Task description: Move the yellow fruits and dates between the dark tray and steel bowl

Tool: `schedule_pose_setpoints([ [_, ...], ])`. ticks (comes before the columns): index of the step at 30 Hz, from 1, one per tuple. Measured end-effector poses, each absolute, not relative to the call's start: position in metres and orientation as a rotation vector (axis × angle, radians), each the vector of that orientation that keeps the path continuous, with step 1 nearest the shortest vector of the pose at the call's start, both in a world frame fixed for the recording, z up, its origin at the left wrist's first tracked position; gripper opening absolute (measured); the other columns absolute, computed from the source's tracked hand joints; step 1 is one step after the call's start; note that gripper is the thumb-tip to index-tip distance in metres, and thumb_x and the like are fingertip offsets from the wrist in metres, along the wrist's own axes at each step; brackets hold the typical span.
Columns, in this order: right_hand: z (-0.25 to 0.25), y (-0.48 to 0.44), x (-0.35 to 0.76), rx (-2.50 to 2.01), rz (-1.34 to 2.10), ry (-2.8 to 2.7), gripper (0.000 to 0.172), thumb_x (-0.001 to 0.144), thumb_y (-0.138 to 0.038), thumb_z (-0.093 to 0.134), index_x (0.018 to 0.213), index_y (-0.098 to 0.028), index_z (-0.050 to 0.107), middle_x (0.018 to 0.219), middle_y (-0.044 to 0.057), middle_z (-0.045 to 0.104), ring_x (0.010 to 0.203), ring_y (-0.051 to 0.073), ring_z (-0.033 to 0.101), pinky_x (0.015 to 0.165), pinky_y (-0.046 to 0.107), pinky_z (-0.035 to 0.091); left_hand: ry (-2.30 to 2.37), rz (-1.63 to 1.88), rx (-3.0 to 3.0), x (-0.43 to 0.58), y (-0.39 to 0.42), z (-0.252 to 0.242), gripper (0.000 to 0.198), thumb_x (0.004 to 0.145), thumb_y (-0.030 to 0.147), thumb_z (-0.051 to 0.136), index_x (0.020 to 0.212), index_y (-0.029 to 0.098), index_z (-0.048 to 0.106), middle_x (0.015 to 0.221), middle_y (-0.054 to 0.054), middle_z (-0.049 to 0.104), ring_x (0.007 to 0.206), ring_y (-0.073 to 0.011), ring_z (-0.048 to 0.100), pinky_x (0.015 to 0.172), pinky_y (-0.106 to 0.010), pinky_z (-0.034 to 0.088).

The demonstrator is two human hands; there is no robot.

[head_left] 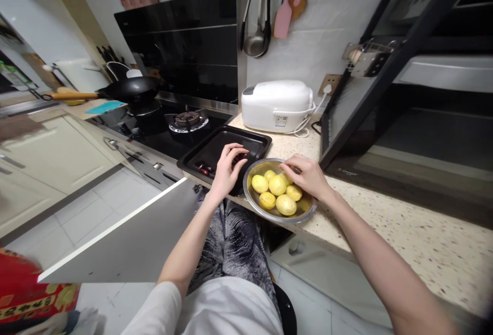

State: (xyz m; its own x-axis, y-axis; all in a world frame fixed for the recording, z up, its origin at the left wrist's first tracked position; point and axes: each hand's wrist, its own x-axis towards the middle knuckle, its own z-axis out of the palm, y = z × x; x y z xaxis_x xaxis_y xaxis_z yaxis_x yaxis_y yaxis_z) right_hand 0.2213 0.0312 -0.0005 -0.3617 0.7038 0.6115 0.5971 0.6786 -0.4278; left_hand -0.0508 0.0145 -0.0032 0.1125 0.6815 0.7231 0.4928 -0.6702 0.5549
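A round metal bowl (252, 205) sits at the counter's front edge, holding several yellow fruits (277, 185) that look like lemons. My right hand (308, 174) reaches over the bowl's far right rim, fingers bent and thumb apart, close to the fruits at the back. I cannot see anything gripped in it. Left of the bowl lies a black baking tray (215, 142), with a few small dark red, shiny pieces (204, 170) in its near left part. Over the tray's right side hovers my left hand (227, 169), fingers curved and thumb apart, with nothing visible between them.
A white rice cooker (277, 106) stands behind the tray, and a dark oven (416, 140) fills the right side. On the left is a gas hob (188, 120) with a wok (133, 88). An open cabinet door (127, 242) juts out at lower left.
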Motion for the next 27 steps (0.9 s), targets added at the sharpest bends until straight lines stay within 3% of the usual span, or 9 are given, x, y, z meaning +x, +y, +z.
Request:
schedule_pose_setpoints([
  [7,0.010,0.016,0.212,-0.874,0.543,-2.038,0.021,0.093,-0.040,0.069,0.103,-0.024,0.077,0.099,0.006,0.078,0.080,0.020,0.068,0.077,0.035,0.056,0.951,1.549,2.200,0.003,-0.028,0.001,0.021,0.103,0.019,0.055,0.121,0.024,0.066,0.128,-0.010,0.061,0.125,-0.0239,0.061,0.111,-0.042,0.051],
  [19,0.013,0.011,0.208,-0.876,0.743,-1.957,0.015,0.088,-0.034,0.069,0.096,-0.023,0.074,0.090,0.004,0.077,0.079,0.018,0.068,0.071,0.031,0.055,0.984,1.619,2.085,0.008,-0.033,-0.009,0.022,0.106,0.020,0.051,0.118,0.023,0.069,0.126,-0.010,0.062,0.123,-0.0219,0.061,0.111,-0.040,0.051],
  [27,0.014,0.023,0.216,-0.950,0.471,-1.919,0.009,0.086,-0.026,0.065,0.092,-0.022,0.072,0.091,0.004,0.077,0.080,0.019,0.069,0.068,0.030,0.053,1.096,1.776,1.917,0.006,-0.042,-0.021,0.020,0.105,0.018,0.050,0.108,0.022,0.070,0.123,-0.009,0.063,0.120,-0.0214,0.062,0.106,-0.038,0.053],
])
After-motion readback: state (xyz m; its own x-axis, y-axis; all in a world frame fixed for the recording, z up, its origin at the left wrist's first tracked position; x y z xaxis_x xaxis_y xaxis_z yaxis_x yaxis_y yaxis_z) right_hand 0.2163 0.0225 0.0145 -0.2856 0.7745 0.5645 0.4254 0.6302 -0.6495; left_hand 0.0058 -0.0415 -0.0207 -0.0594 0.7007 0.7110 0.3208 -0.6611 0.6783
